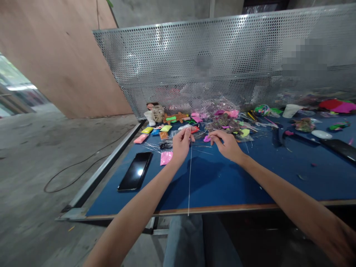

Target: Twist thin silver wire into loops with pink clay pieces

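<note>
Above the blue tabletop [211, 185], both hands are raised close together. My left hand [182, 142] pinches a thin pale wire [190, 178], whose long end hangs down past the table's front edge. To its right, my right hand [225, 144] has its thumb and fingertips pressed together; a fine curved strand seems to run between the two hands. Whether that strand is part of the same wire is too fine to tell. Behind the left hand lie several loose wires [148, 147] and a pink packet [166, 158].
A black phone [135, 171] lies at the left. Coloured clay packets [166, 128], a clear plastic bag [219, 107], a white cup [291, 110] and a white mouse-shaped object [321, 134] line the back. A perforated metal panel [180, 63] stands behind the table.
</note>
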Tool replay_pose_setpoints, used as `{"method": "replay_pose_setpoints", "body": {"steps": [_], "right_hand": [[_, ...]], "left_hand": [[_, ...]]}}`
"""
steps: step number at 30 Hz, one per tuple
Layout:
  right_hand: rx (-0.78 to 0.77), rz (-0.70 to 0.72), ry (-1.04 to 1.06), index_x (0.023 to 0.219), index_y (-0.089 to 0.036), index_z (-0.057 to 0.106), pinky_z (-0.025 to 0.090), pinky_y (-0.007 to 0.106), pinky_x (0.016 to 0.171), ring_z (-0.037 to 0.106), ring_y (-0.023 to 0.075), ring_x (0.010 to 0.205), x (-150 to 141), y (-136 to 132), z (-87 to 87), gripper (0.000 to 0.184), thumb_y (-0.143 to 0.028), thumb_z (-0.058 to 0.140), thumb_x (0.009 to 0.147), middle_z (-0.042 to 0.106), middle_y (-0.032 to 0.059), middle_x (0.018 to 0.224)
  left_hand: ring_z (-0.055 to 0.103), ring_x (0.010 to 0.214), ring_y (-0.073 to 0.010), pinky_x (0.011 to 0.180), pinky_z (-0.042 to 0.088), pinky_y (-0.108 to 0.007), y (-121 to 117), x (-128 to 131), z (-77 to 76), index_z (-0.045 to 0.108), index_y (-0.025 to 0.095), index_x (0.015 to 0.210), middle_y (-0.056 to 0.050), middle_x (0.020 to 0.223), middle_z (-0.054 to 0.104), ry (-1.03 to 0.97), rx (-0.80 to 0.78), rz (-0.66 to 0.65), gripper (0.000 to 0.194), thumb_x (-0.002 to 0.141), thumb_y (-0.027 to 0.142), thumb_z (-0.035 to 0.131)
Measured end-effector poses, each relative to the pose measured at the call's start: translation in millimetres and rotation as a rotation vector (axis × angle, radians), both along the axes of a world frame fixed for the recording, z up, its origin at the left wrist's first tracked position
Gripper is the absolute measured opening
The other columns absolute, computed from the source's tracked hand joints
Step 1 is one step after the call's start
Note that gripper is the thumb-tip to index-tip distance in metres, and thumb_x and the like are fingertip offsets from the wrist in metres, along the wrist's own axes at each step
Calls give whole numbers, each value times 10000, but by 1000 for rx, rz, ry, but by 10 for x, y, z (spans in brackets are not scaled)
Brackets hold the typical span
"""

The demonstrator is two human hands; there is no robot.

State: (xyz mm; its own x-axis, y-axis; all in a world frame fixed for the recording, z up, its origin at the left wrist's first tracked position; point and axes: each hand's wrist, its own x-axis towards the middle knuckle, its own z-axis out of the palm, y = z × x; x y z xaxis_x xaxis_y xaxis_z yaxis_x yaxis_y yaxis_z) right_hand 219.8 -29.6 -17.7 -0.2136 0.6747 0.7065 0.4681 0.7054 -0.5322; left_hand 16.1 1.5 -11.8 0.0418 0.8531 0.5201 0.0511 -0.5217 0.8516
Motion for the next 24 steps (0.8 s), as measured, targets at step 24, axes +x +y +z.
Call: {"method": "replay_pose_setpoints", "body": {"steps": [24], "right_hand": [[-222,111,-53,961,-207,724,440,283,644,632,163,708,42,70,-39,302,-412,506,1006,737,28,817]], "left_hand": [[494,540,-116,598,389,-239,-71,55,13,729,160,965,16,571,545,149,68,-31,401,990,492,506]]}}
